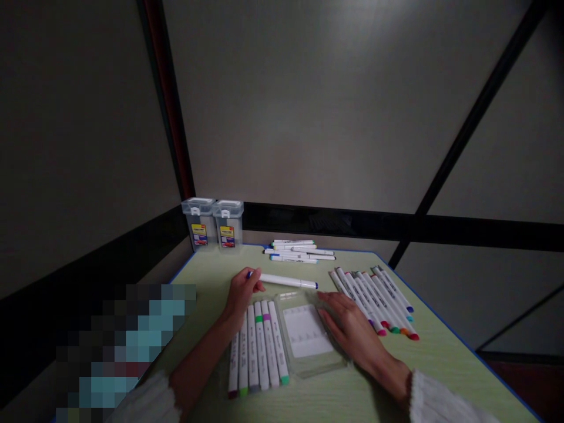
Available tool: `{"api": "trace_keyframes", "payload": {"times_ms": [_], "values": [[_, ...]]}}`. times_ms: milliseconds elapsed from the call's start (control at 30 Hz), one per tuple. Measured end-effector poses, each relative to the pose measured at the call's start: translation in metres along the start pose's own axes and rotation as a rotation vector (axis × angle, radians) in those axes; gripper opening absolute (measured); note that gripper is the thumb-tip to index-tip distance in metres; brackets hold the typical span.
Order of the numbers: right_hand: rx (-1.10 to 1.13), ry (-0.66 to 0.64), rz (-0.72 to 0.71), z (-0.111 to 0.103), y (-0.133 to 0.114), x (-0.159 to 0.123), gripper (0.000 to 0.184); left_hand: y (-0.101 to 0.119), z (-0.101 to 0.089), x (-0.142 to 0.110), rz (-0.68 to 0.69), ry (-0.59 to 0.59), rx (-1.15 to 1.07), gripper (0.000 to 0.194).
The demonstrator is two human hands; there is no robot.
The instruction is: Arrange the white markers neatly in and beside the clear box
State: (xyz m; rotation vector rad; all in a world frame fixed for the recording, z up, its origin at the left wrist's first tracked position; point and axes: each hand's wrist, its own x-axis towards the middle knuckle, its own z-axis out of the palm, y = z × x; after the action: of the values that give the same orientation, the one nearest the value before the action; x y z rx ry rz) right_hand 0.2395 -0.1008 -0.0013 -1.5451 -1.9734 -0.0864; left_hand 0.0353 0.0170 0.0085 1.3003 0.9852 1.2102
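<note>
Pen (288, 281) with blue ends, held by the left hand (241, 291): the fingers pinch it near one end, and its free end points across towards the right hand (352, 332). It lies nearly level, just beyond the case (287, 343). The right hand rests along the near-right edge of the case with its fingers reaching out long; its thumb is hidden, so I cannot tell whether it grips the rim.

The step in hand looks like handling one pen while the right hand steadies the case. Between the hands, a white card (306, 332) shows in one half; a row of pens (259, 346) lies side by side nearer the left hand.

Turning the held pen in line with that row would call for a wrist turn and a firm pinch, with the right hand keeping the case from sliding.

More pens (374, 299) fan out to the right of the right hand, a loose pile (293, 255) sits beyond both hands, and two boxes (199, 226) stand beyond the left.
</note>
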Motion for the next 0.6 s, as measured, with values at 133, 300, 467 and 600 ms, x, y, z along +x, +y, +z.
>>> {"api": "trace_keyframes", "payload": {"times_ms": [133,300,467,600], "values": [[0.021,0.019,0.011,-0.0003,-0.001,-0.0009,0.026,-0.0001,0.0008,0.0006,0.012,-0.029,-0.002,0.03],[0.03,0.046,0.039,0.0027,0.0016,-0.0034,0.03,0.001,0.0014,0.0003,0.015,-0.042,-0.004,0.032],[0.051,0.064,0.054,0.0029,0.0014,-0.0035,0.031,0.0029,0.0024,-0.0018,0.001,-0.048,0.012,0.034],[0.063,0.07,0.052,0.001,-0.0001,-0.0032,0.033,0.0047,0.0045,-0.0045,0.021,-0.075,0.07,0.035]]}}
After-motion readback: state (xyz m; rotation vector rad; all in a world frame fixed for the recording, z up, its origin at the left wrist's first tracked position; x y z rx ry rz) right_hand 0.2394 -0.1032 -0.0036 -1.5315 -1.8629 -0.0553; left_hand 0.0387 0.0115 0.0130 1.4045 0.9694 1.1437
